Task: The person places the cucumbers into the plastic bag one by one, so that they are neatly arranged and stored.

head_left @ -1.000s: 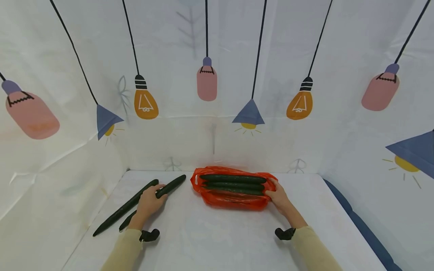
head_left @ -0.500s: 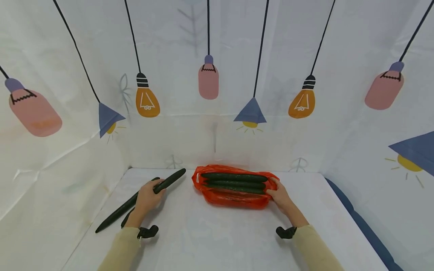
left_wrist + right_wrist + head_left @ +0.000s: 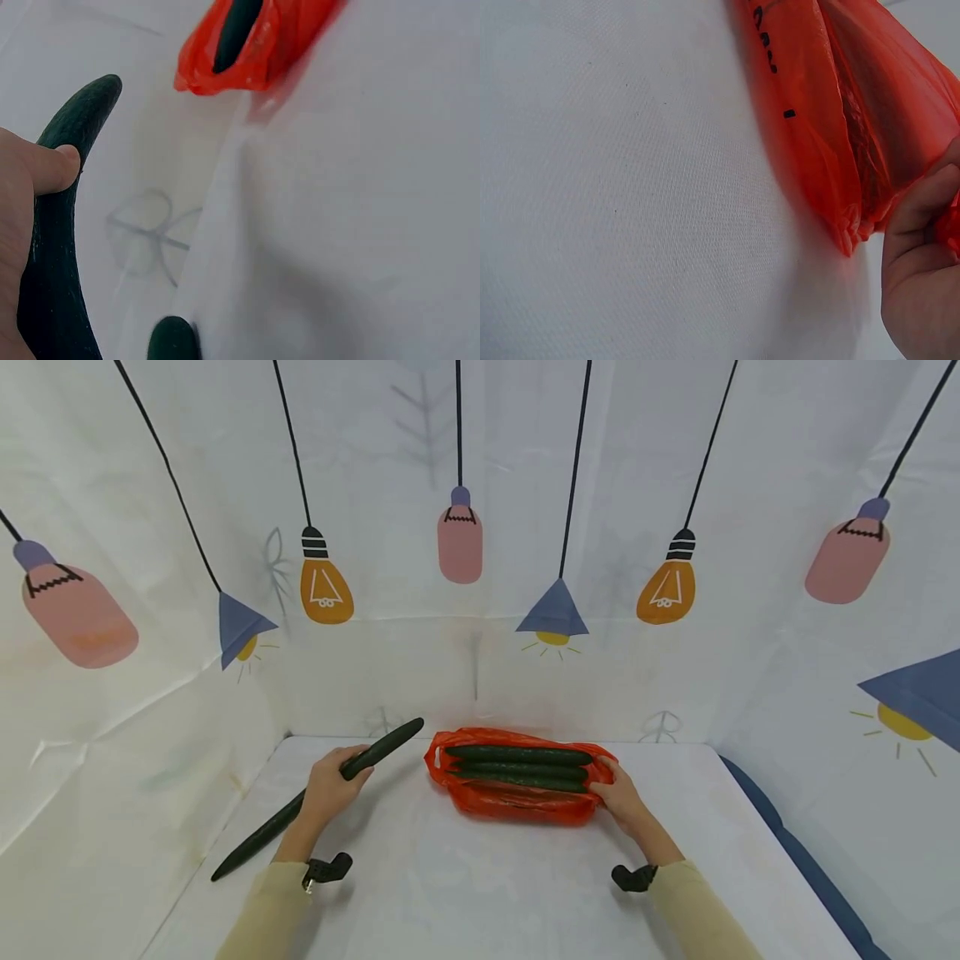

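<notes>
In the head view my left hand [image 3: 330, 789] grips a dark green cucumber [image 3: 384, 748], held up off the table with its far end tilted upward. The left wrist view shows the thumb across that cucumber [image 3: 56, 240]. Another cucumber [image 3: 258, 839] lies on the table below the left forearm, partly hidden by it. At the middle back lies an open red plastic bag [image 3: 510, 808] with three cucumbers [image 3: 517, 768] visible side by side in it. My right hand [image 3: 621, 792] holds the bag's right end; in the right wrist view its curled fingers [image 3: 922, 247] have bunched red plastic in them.
The white table [image 3: 465, 893] meets a white sheet wall [image 3: 420, 677] printed with hanging lamps, just behind the bag. Sheeting also rises at the left and right. A dark blue edge [image 3: 795, 852] runs along the table's right side.
The left hand has raised its cucumber off the table and moved its far end slightly up and right, toward the bag. My right hand stays on the bag.
</notes>
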Demonstrator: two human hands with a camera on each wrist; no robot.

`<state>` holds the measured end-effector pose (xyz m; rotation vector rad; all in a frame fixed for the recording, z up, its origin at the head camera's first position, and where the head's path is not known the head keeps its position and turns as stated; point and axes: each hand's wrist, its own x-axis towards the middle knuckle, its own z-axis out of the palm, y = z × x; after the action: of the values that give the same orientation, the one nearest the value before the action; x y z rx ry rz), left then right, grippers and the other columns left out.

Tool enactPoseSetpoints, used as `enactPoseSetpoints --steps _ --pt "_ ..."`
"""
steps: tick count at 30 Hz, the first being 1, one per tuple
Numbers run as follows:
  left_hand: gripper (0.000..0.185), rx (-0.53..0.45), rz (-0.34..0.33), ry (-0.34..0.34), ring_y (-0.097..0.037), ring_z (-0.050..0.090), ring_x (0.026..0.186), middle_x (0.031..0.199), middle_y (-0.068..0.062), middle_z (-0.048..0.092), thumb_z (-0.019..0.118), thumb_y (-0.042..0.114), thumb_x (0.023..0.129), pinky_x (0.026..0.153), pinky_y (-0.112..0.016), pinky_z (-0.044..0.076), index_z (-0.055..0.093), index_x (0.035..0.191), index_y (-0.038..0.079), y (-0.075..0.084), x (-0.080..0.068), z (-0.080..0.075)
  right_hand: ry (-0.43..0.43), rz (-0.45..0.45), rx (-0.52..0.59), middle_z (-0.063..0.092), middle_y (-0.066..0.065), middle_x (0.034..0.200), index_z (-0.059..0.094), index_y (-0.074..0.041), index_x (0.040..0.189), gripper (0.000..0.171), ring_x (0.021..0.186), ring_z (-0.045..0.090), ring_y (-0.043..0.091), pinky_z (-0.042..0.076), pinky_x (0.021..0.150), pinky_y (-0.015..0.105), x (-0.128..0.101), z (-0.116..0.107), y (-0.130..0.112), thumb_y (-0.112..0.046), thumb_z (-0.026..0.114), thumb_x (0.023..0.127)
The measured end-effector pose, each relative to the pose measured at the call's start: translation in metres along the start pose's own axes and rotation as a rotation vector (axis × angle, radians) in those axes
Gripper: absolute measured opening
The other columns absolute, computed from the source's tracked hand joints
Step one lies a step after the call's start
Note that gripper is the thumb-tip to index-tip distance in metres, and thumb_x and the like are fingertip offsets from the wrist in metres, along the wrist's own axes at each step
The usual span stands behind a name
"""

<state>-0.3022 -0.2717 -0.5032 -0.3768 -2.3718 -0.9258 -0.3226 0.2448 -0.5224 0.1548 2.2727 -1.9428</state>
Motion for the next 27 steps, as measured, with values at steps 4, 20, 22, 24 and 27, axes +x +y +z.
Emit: enactPoseSetpoints --steps 4,20,22,24,27 --pt "0.041 -0.011 0.066 -0.013 -0.020 0.059 0.075 0.099 -0.009 0.066 0.082 0.009 0.078 0.063 -0.041 0.049 0.070 0.118 0.009 0.011 0.010 0.003 0.007 -0.002 -0.001 0.028 0.021 0.137 0.021 -0.004 0.151 0.070 0.095 0.047 0.027 0.047 0.064 0.028 0.000 -0.001 0.002 0.004 0.051 0.089" --pt "0.036 -0.006 0.139 -0.218 -0.021 0.059 0.086 0.105 -0.006 0.065 0.078 0.015 0.084 0.072 -0.039 0.052 0.070 0.119 0.017 0.061 0.049 0.026 0.023 -0.023 -0.073 0.032 0.023 0.135 0.024 -0.004 0.150 0.068 0.105 0.044 0.034 0.049 0.067 0.031 0.001 -0.001 0.005 0.002 0.053 0.089" --pt "0.036 -0.010 0.141 -0.239 -0.021 0.059 0.086 0.104 -0.004 0.065 0.078 0.015 0.084 0.073 -0.039 0.052 0.071 0.119 0.018 0.065 0.053 0.031 0.025 -0.018 -0.087 0.033 0.023 0.134 0.024 -0.004 0.150 0.068 0.103 0.045 0.033 0.049 0.067 0.031 0.001 -0.002 0.005 0.001 0.053 0.089" --pt "0.035 -0.025 0.144 -0.258 -0.019 0.059 0.087 0.104 -0.002 0.064 0.078 0.015 0.084 0.074 -0.038 0.052 0.071 0.118 0.018 0.069 0.056 0.036 0.025 -0.016 -0.096 0.034 0.022 0.133 0.024 -0.005 0.150 0.068 0.103 0.045 0.032 0.050 0.067 0.031 0.001 -0.001 0.005 0.000 0.054 0.089" --pt "0.035 -0.060 0.162 -0.268 -0.017 0.059 0.087 0.103 0.000 0.064 0.079 0.013 0.083 0.075 -0.038 0.052 0.071 0.117 0.017 0.075 0.062 0.043 0.022 -0.020 -0.099 0.034 0.022 0.133 0.025 -0.005 0.150 0.067 0.104 0.044 0.033 0.050 0.067 0.031 0.000 -0.001 0.002 0.001 0.054 0.090"
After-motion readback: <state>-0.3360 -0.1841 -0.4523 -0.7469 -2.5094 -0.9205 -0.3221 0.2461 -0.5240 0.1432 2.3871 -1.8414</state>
